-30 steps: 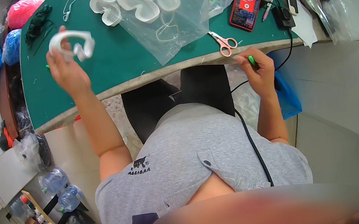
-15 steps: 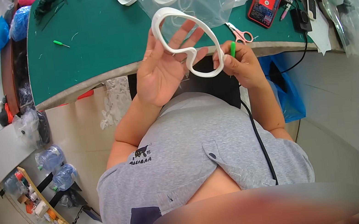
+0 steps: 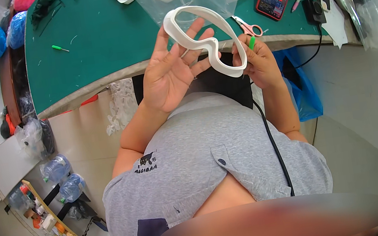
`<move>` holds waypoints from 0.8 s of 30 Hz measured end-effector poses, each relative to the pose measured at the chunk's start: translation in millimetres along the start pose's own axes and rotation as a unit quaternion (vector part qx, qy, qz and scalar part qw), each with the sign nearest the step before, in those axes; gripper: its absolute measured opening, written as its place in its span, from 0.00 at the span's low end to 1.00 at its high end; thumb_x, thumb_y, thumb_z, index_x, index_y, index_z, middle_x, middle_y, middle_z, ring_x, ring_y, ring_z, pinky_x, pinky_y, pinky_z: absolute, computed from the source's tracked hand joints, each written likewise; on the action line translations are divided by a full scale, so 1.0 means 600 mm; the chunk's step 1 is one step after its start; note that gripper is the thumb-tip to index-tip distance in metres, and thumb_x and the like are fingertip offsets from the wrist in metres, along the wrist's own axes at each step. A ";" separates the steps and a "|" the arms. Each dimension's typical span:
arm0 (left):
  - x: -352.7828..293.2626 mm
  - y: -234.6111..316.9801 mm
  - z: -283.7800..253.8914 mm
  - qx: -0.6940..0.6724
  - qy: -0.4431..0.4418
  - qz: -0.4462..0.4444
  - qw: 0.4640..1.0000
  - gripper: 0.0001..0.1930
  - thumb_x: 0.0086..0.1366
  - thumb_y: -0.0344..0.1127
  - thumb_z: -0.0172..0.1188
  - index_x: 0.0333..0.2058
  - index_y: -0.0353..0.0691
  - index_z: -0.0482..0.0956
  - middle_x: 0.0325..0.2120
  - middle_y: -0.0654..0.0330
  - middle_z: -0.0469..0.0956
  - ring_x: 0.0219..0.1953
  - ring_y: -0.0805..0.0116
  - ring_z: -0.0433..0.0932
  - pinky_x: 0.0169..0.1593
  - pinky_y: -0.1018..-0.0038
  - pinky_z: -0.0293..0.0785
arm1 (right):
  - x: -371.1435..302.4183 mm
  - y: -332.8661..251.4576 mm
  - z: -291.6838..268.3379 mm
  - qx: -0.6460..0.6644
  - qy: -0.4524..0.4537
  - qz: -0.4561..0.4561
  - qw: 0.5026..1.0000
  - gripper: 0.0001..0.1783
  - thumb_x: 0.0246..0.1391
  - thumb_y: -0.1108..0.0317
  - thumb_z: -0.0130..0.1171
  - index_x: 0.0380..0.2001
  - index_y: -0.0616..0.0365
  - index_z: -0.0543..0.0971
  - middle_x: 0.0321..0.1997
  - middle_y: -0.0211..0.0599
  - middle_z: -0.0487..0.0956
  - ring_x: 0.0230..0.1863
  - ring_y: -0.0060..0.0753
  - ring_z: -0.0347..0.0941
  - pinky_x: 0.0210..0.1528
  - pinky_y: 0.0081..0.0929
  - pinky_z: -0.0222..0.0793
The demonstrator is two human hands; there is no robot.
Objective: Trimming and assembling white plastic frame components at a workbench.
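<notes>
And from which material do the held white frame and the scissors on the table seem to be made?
White frame: probably plastic or silicone, smooth and semi-matt; its opaque white surface shows no grain. Scissors: likely silvery-grey metal blades with smooth pink plastic handles, judging by colour.

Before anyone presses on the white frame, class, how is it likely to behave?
The white frame is probably light for its size, being a narrow band around a large opening. It seems fairly stiff, as its outline shows no sag between the left hand and the right hand. Squeezed, it might flex a little, because the band is slim.
</notes>
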State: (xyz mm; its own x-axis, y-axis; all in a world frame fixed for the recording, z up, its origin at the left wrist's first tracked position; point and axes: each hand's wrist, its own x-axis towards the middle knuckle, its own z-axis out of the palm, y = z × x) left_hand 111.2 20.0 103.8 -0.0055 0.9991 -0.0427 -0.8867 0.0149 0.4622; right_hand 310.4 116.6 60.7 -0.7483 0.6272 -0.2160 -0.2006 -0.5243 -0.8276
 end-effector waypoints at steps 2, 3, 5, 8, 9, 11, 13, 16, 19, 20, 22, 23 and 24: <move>0.000 -0.002 -0.003 -0.002 0.002 -0.001 1.000 0.26 0.70 0.34 0.39 0.64 0.53 0.43 0.64 0.45 0.47 0.65 0.48 0.53 0.61 0.46 0.60 | -0.001 0.000 0.002 -0.007 0.007 0.000 1.000 0.13 0.61 0.58 0.51 0.34 0.58 0.70 0.20 0.26 0.71 0.16 0.10 0.59 0.15 0.09 0.46; 0.000 -0.001 -0.003 0.000 0.001 0.003 1.000 0.26 0.70 0.33 0.39 0.64 0.52 0.42 0.64 0.45 0.47 0.65 0.48 0.53 0.61 0.47 0.60 | 0.000 0.001 0.002 -0.010 0.008 -0.005 1.000 0.13 0.61 0.58 0.50 0.34 0.58 0.70 0.20 0.25 0.70 0.16 0.10 0.59 0.15 0.09 0.47; 0.001 -0.001 -0.003 -0.003 -0.004 0.008 1.000 0.27 0.70 0.33 0.39 0.64 0.50 0.42 0.64 0.44 0.46 0.65 0.47 0.52 0.61 0.48 0.59 | 0.001 0.002 0.001 -0.017 0.002 -0.014 1.000 0.13 0.61 0.58 0.50 0.34 0.58 0.71 0.20 0.25 0.70 0.16 0.10 0.60 0.15 0.08 0.48; 0.001 -0.003 -0.003 -0.007 -0.002 0.016 1.000 0.28 0.69 0.32 0.39 0.65 0.40 0.42 0.65 0.42 0.42 0.66 0.43 0.47 0.63 0.44 0.54 | 0.000 0.000 -0.001 -0.015 0.003 -0.006 1.000 0.13 0.61 0.58 0.51 0.33 0.58 0.71 0.19 0.24 0.70 0.16 0.09 0.60 0.15 0.08 0.48; 0.002 -0.004 -0.003 -0.007 -0.003 0.013 1.000 0.28 0.69 0.32 0.39 0.65 0.40 0.42 0.65 0.42 0.42 0.66 0.43 0.47 0.63 0.44 0.54 | -0.002 -0.001 0.000 -0.014 0.006 -0.007 1.000 0.13 0.61 0.58 0.51 0.33 0.58 0.71 0.19 0.24 0.70 0.16 0.09 0.60 0.15 0.08 0.48; 0.006 -0.006 -0.005 0.019 0.020 -0.006 1.000 0.29 0.68 0.32 0.39 0.64 0.35 0.42 0.64 0.41 0.45 0.65 0.45 0.50 0.63 0.48 0.55 | -0.006 -0.003 0.000 -0.017 0.026 -0.011 0.999 0.13 0.61 0.58 0.51 0.33 0.58 0.71 0.19 0.24 0.70 0.16 0.08 0.59 0.15 0.08 0.47; 0.011 -0.009 -0.026 0.010 0.027 -0.067 0.997 0.27 0.68 0.32 0.41 0.63 0.36 0.46 0.63 0.42 0.50 0.64 0.47 0.54 0.62 0.51 0.58 | -0.011 -0.007 0.002 -0.029 0.054 -0.023 0.998 0.12 0.60 0.60 0.53 0.33 0.58 0.72 0.19 0.22 0.69 0.15 0.08 0.58 0.15 0.09 0.46; 0.007 -0.021 -0.053 -0.004 0.026 -0.168 0.985 0.26 0.67 0.32 0.44 0.61 0.36 0.51 0.61 0.44 0.57 0.62 0.51 0.60 0.60 0.56 0.62 | -0.019 -0.024 0.013 -0.076 0.058 -0.039 0.995 0.10 0.59 0.62 0.55 0.35 0.59 0.73 0.21 0.20 0.69 0.17 0.09 0.58 0.18 0.09 0.48; 0.000 -0.027 -0.067 0.028 0.026 -0.233 0.972 0.27 0.66 0.34 0.47 0.61 0.35 0.53 0.58 0.45 0.62 0.59 0.54 0.65 0.59 0.60 0.64 | -0.035 -0.034 0.014 -0.153 0.023 -0.088 0.984 0.09 0.57 0.65 0.56 0.36 0.60 0.74 0.24 0.20 0.69 0.22 0.09 0.60 0.22 0.11 0.51; -0.002 -0.029 -0.069 0.070 0.037 -0.248 0.966 0.27 0.65 0.36 0.49 0.60 0.34 0.54 0.57 0.45 0.65 0.58 0.55 0.67 0.59 0.61 0.65 | -0.040 -0.034 0.013 -0.194 0.003 -0.132 0.972 0.09 0.57 0.66 0.57 0.37 0.61 0.74 0.26 0.21 0.69 0.25 0.10 0.61 0.25 0.11 0.53; -0.012 -0.022 -0.074 0.198 0.089 -0.224 0.950 0.20 0.65 0.37 0.52 0.53 0.34 0.67 0.44 0.50 0.77 0.44 0.64 0.77 0.48 0.69 0.74 | -0.076 -0.067 0.005 -0.212 0.003 -0.108 0.971 0.08 0.55 0.68 0.56 0.35 0.62 0.74 0.29 0.23 0.70 0.29 0.10 0.61 0.28 0.12 0.55; -0.014 -0.007 -0.092 0.362 0.060 -0.227 0.902 0.15 0.64 0.36 0.54 0.46 0.34 0.72 0.36 0.55 0.78 0.36 0.70 0.77 0.41 0.74 0.75 | -0.098 -0.082 -0.009 -0.273 0.014 -0.103 0.956 0.07 0.54 0.69 0.56 0.34 0.62 0.74 0.28 0.23 0.70 0.28 0.10 0.61 0.28 0.12 0.54; -0.016 0.008 -0.106 0.515 0.030 -0.224 0.827 0.11 0.64 0.35 0.55 0.40 0.35 0.77 0.27 0.60 0.79 0.28 0.76 0.78 0.33 0.80 0.75 | -0.119 -0.097 -0.020 -0.334 0.022 -0.097 0.937 0.06 0.54 0.70 0.56 0.33 0.61 0.74 0.27 0.22 0.70 0.27 0.11 0.61 0.27 0.12 0.54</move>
State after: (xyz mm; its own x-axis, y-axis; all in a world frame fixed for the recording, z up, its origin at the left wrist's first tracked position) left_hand 77.3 8.1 50.2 0.1664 0.8810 -0.4429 0.0568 0.4398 0.8963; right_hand 382.8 109.3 117.8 -0.7085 0.7048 -0.0368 0.1214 0.0703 -0.9901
